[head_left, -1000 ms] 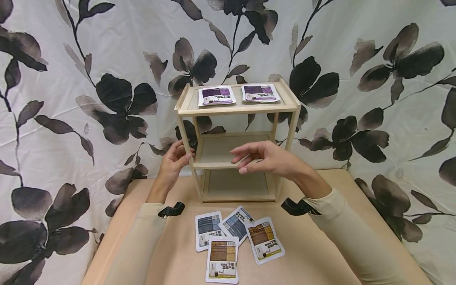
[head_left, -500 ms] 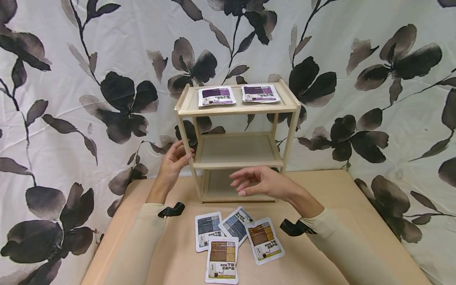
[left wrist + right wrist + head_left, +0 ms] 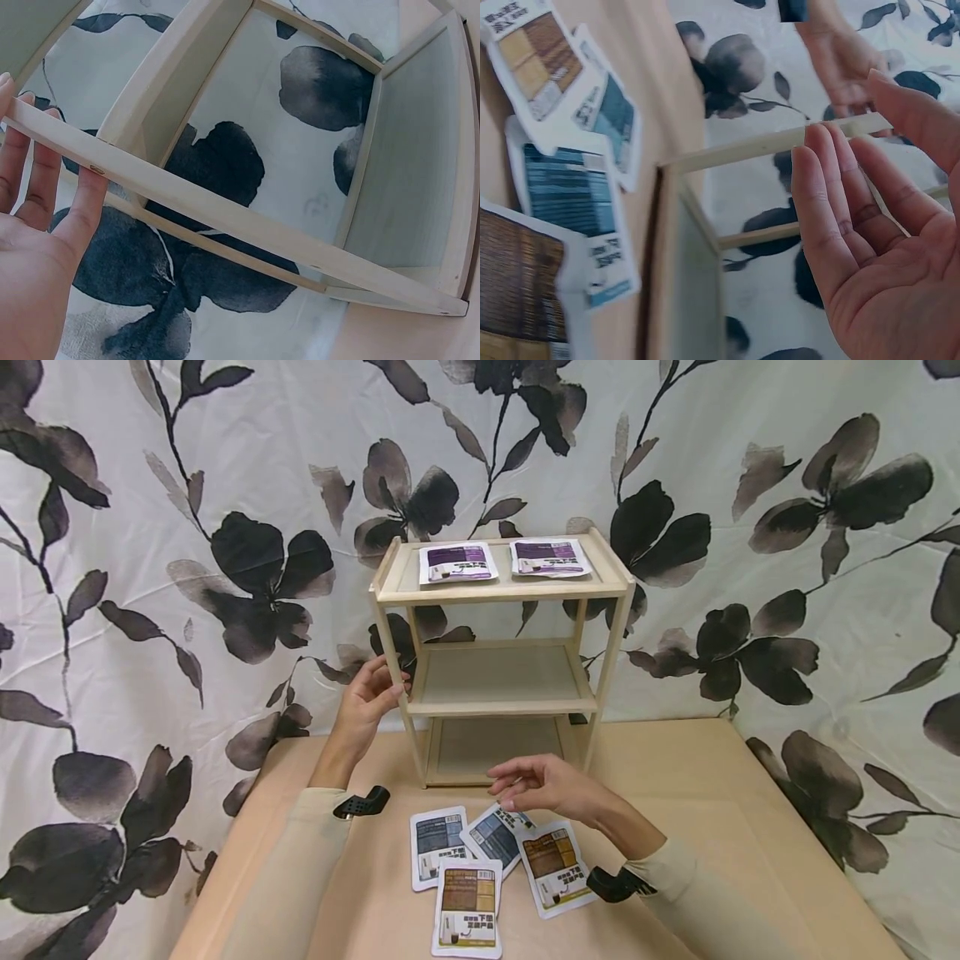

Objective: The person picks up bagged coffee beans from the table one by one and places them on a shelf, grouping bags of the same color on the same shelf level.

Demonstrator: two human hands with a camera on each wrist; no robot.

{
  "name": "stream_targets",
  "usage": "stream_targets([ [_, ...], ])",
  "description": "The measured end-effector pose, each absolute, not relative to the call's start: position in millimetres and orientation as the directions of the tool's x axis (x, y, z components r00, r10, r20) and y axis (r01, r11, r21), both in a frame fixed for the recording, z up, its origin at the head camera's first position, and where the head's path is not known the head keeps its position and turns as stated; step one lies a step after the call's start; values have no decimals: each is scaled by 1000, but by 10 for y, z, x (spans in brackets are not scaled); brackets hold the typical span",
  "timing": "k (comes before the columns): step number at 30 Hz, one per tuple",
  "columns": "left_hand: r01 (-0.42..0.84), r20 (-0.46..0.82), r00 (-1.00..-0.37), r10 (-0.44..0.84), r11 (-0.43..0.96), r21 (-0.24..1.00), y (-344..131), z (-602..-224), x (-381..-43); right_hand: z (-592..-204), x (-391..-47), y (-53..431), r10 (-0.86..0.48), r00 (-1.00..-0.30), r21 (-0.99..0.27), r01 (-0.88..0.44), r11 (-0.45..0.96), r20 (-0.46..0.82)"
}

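My left hand [image 3: 358, 714] holds the left front post of a small three-tier wooden shelf [image 3: 501, 677]. In the left wrist view, fingers [image 3: 86, 206] reach behind that post. My right hand [image 3: 551, 789] hovers with relaxed fingers and nothing in them, over the far edge of several flat sachets lying on the table. A blue-labelled sachet [image 3: 491, 837] is nearest to it, partly covered by a brown-labelled sachet [image 3: 551, 860]. To the left lies another blue-labelled sachet [image 3: 437, 835], overlapped by a front brown-labelled sachet [image 3: 468, 902].
Two purple-labelled sachets [image 3: 457, 562] lie side by side on the shelf's top tier. The shelf stands at the back of the tan table [image 3: 675, 793], against a white curtain [image 3: 750, 610] with dark flowers.
My right hand has come down and toward me, from in front of the middle tier to over the sachets' far edge. The left hand has stayed on the post.
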State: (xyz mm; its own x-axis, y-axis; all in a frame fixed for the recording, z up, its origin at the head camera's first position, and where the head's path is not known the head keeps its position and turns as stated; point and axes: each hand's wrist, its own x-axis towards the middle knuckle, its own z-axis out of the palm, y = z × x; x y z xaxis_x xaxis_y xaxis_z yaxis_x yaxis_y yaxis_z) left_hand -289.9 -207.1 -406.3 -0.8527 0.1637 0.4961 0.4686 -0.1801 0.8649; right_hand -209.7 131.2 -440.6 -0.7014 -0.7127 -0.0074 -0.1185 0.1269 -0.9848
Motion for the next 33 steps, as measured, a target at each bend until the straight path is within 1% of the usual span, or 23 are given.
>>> stream_targets([
  [3, 472, 499, -851, 162, -180, 863, -2068, -4059, -2905, -4530, -2071, 1292, -710, -703, -988, -94, 123, -21],
  [8, 471, 496, -855, 153, -176, 865, -2061, -4046, -2900, -4755, -1999, 1232, -696, -717, -984, -91, 152, -41],
  [20, 467, 492, -857, 152, -170, 868, -2063, -4059, -2888, -5195, -1814, 1090, -721, -692, -990, -68, 122, -41],
  [22, 466, 491, -858, 150, -173, 868, -2062, -4066, -2885, -5257, -1770, 1058, -714, -699, -989, -67, 129, -46],
  [28, 463, 485, -861, 151, -157, 872, -2063, -4075, -2897, -5405, -1676, 992, -658, -751, -980, -78, 181, -61],
  [33, 468, 489, -859, 148, -160, 869, -2063, -4065, -2896, -5446, -1637, 1002, -647, -760, -975, -93, 199, -59],
])
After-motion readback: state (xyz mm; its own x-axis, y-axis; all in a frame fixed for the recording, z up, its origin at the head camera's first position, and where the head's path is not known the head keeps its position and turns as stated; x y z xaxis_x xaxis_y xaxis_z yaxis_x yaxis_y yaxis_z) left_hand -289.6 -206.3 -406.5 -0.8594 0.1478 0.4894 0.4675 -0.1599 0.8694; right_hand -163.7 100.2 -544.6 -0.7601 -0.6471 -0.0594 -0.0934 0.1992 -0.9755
